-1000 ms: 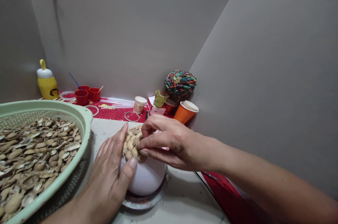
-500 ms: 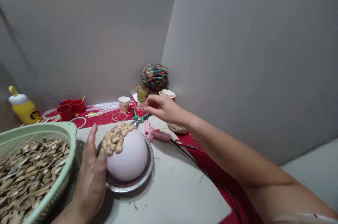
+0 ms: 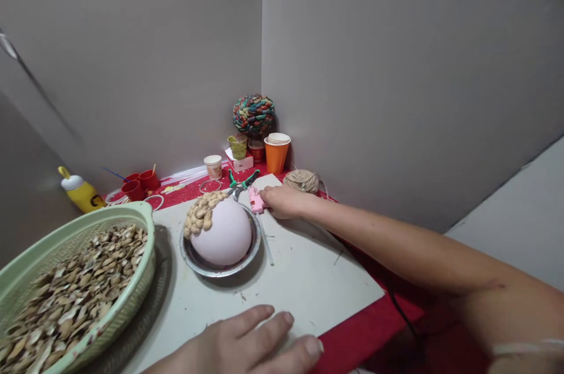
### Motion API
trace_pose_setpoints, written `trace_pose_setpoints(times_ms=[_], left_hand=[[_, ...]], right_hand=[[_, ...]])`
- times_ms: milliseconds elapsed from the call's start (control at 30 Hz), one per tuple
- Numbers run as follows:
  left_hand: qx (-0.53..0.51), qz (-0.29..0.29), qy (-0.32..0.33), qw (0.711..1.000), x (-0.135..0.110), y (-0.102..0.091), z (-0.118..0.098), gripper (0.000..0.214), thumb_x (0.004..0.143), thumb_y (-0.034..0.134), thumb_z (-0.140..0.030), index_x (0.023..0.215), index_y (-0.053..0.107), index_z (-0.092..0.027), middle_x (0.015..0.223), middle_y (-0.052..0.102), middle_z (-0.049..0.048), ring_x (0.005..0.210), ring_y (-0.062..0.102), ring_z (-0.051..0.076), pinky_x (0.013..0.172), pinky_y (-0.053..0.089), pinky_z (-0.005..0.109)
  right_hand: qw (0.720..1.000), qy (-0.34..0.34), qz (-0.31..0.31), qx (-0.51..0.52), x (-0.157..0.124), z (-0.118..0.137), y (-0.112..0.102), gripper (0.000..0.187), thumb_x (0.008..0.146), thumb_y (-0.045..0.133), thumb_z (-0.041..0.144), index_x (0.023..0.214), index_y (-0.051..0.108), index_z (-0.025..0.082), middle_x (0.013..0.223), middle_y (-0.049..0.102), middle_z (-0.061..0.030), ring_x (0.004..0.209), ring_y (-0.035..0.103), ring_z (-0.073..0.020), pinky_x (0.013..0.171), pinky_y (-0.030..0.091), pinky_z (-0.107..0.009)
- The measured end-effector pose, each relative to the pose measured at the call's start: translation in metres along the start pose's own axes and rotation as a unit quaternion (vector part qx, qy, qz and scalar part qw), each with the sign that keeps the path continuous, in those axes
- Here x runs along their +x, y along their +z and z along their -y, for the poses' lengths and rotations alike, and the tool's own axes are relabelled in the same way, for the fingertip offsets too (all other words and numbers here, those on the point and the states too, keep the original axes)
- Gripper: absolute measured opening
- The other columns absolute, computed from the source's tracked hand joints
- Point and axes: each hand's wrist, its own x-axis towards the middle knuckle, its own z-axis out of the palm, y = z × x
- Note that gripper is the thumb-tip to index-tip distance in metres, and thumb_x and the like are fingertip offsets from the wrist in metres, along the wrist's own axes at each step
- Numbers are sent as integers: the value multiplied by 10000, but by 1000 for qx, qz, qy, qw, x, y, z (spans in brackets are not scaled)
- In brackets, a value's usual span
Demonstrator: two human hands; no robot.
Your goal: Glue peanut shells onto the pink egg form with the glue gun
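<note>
My right hand [image 3: 284, 201] reaches across the white board [image 3: 304, 262], its fingers closed around the rear of a pink hot glue gun [image 3: 255, 200]. A clear glue stick [image 3: 266, 242] lies on the board in front of the gun. My left hand [image 3: 247, 344] is low at the front edge of the board, fingers spread and holding nothing. Between the hands and the basket, a pale round balloon [image 3: 227, 233] rests in a metal bowl [image 3: 220, 271]. Peanut shells [image 3: 201, 214] cover its upper left side.
A green basket [image 3: 147, 233] of peanut shells stands at the left. Behind the board are green-handled pliers [image 3: 240, 183], red cups [image 3: 133, 190], a paper cup [image 3: 214, 167], orange cups [image 3: 277, 155], a twine ball [image 3: 302, 181], a multicoloured ball [image 3: 254, 114] and a yellow bottle [image 3: 83, 193].
My left hand has left the balloon's side and moved to the front right, fingers spread. My right hand has come down onto the glue gun. The camera view has shifted.
</note>
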Motion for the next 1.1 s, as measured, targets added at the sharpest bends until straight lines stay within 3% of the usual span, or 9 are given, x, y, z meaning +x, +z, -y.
trace_pose_setpoints(times_ms=[100,233,400,500,600,667,767,933,1100], left_hand=[[52,-73,33,995,13,-9,9,324,1004,385,-196,1222,596,-82,920,786,59,940,717,123,967,495,248],[55,-90,36,994,15,-9,9,372,1017,385,-330,1156,621,-79,889,781,56,882,714,121,922,523,244],[52,-109,39,992,16,-6,12,307,1013,390,-233,1135,604,-49,851,778,66,819,725,123,844,556,224],[46,-134,31,989,19,-7,15,310,991,460,-298,1159,590,-71,832,775,80,753,730,133,767,586,221],[41,-142,35,988,18,-9,18,330,911,608,-320,1201,565,-168,906,776,85,733,729,156,721,607,259],[33,-127,54,990,16,-9,20,347,866,665,-257,1189,552,-202,980,769,106,779,731,183,733,610,298],[9,-113,62,992,13,-10,24,302,849,658,-167,1134,556,-180,987,763,137,797,721,199,728,604,312],[-9,-135,22,991,10,-12,22,280,889,554,-124,1168,559,-151,1033,736,193,619,638,149,552,540,273],[20,-144,-40,989,4,-14,25,259,902,550,-132,1153,612,-138,989,749,164,739,655,184,650,549,302]], right_hand=[[999,15,-43,28,-1,-3,8,352,952,570,338,1243,553,140,1197,589,-102,1028,612,-205,876,539,-409],[988,32,-121,93,-6,-11,7,379,943,578,335,1268,536,146,1209,580,-104,1047,600,-217,901,518,-433],[929,37,-273,246,-19,-29,-16,498,769,637,175,1259,568,122,1129,613,-149,1019,587,-280,889,454,-403],[846,39,-380,372,-26,-32,-34,447,761,587,255,1196,587,150,1106,617,-126,986,569,-254,820,451,-340],[742,51,-426,515,-30,-21,-45,354,813,503,440,1019,588,165,863,615,-71,715,548,-176,618,433,-281],[686,41,-393,611,-31,-7,-47,394,819,455,552,844,560,173,684,556,-26,513,440,-115,500,382,-256],[610,2,-325,723,-34,20,-49,415,723,595,582,728,488,181,618,521,18,433,341,-55,467,390,-235],[483,-69,-245,838,-40,54,-71,404,633,759,448,736,475,181,612,522,64,431,339,-28,463,387,-197],[357,-119,-170,911,-38,70,-87,317,658,785,277,763,503,177,603,524,83,442,388,-23,465,377,-168]])
